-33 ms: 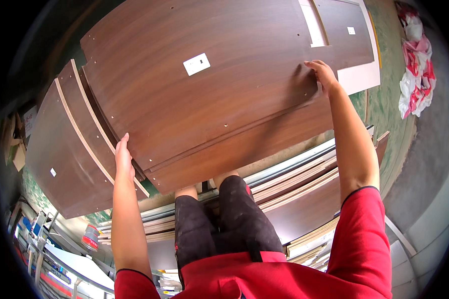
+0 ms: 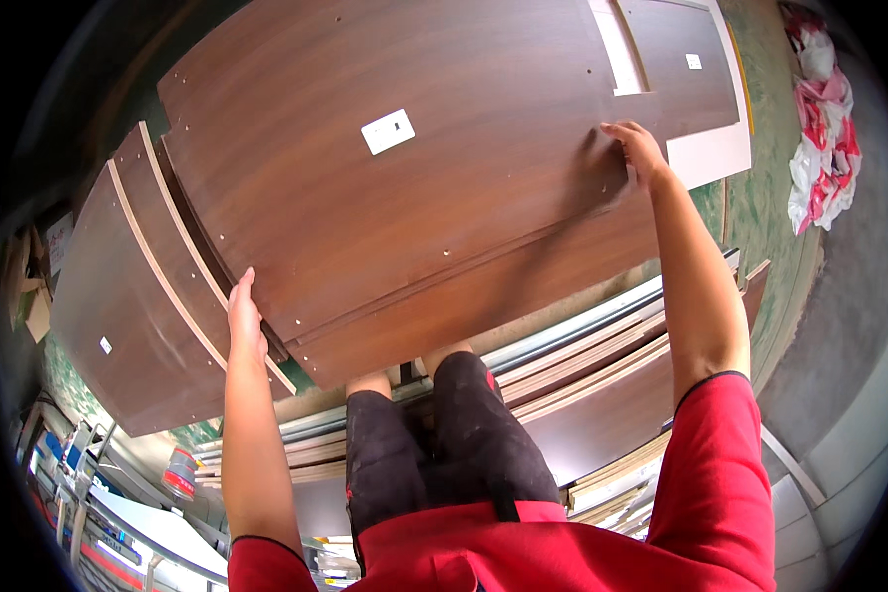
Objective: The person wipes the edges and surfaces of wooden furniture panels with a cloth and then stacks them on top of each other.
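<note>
A large brown wood-grain panel (image 2: pixel 365 217) lies on top of a stack, with small drilled holes along its edges and a white label (image 2: pixel 388 131) near its middle. My left hand (image 2: pixel 247 321) rests along its left edge, near the front corner, fingers stretched out and pointing away from me. At the right edge, my right hand (image 2: pixel 637 153) bends its fingers over the rim, fingertips on the top face. Below, another brown panel (image 2: pixel 562 266) sticks out toward me. The undersides of both hands are hidden.
Narrower brown panels (image 2: pixel 128 306) with pale edges lie on the left. At the far right sits a panel with a rectangular cutout (image 2: pixel 696 94). Stacked boards (image 2: pixel 602 340) stand close around my legs. A can (image 2: pixel 180 474) is lower left; crumpled red-and-white plastic (image 2: pixel 827 148) lies right.
My left hand and the left side of the panels sit very slightly nearer to me. My right hand stays in place.
</note>
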A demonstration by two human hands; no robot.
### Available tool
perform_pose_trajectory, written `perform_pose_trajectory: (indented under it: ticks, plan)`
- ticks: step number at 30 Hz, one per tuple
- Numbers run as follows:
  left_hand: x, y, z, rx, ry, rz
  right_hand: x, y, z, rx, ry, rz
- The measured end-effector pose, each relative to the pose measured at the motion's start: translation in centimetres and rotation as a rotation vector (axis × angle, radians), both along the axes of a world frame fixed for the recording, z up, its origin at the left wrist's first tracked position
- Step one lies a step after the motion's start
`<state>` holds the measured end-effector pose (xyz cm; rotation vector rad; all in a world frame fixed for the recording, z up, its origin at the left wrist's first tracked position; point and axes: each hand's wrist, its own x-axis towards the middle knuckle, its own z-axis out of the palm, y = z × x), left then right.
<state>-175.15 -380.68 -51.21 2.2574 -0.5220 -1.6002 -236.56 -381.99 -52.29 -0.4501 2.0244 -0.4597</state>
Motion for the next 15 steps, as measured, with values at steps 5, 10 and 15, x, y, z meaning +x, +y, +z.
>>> perform_pose_trajectory:
  ticks: [5, 10, 15]
  plan:
    - [-1.1, -0.7, 1.3, 0.027, 0.008, 0.028, 0.5, 1.1, -1.1, -0.116, 0.029, -0.066]
    - [-1.5, -0.9, 1.5, -0.010, 0.045, 0.066, 0.9, 2.8, -1.2, -0.167, -0.011, -0.151]
    - [-0.3, -0.3, 0.5, -0.047, 0.006, 0.170, 1.5, 6.1, -1.7, -0.260, -0.071, -0.348]
